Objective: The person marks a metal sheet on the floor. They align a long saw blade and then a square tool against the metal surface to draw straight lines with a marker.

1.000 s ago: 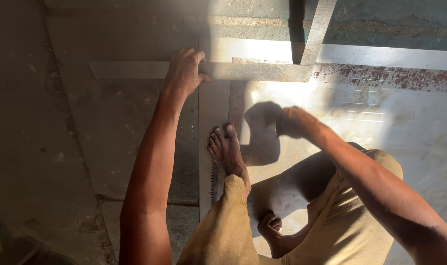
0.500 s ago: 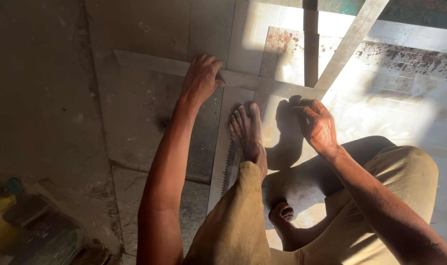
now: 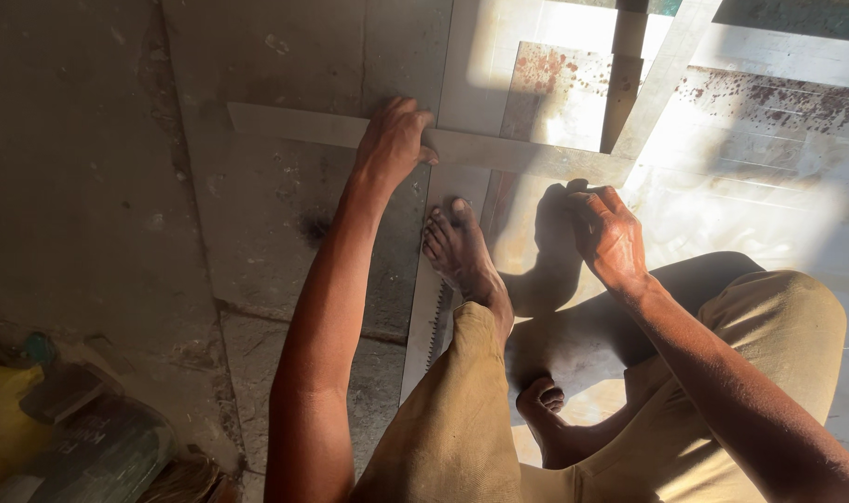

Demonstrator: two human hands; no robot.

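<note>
Head cam, looking down: a person squats on a concrete floor [image 3: 89, 186] amid pale flat strips, half in hard sunlight. The left hand [image 3: 395, 140] lies fingers-down on a long horizontal strip [image 3: 285, 126], pressing it flat, apparently to keep it from sliding; the hand grips nothing. The right hand [image 3: 609, 237] hangs loosely curled just below the same strip's sunlit end, w/ fingers bent; whether it pinches something small can't be told from here. The two hands are well apart, one toward each end of the strip. A bare foot [image 3: 462, 256] rests on an upright strip [image 3: 420, 335] running toward the body, prob. as a clamp. Beside the foot lies a toothed saw blade [image 3: 438, 326]. More strips cross diagonally at top right near a rust-speckled sheet [image 3: 555, 88]. Lower left, in shadow: a yellow object [image 3: 0, 428] and dark clutter, too dim to identify.
</note>
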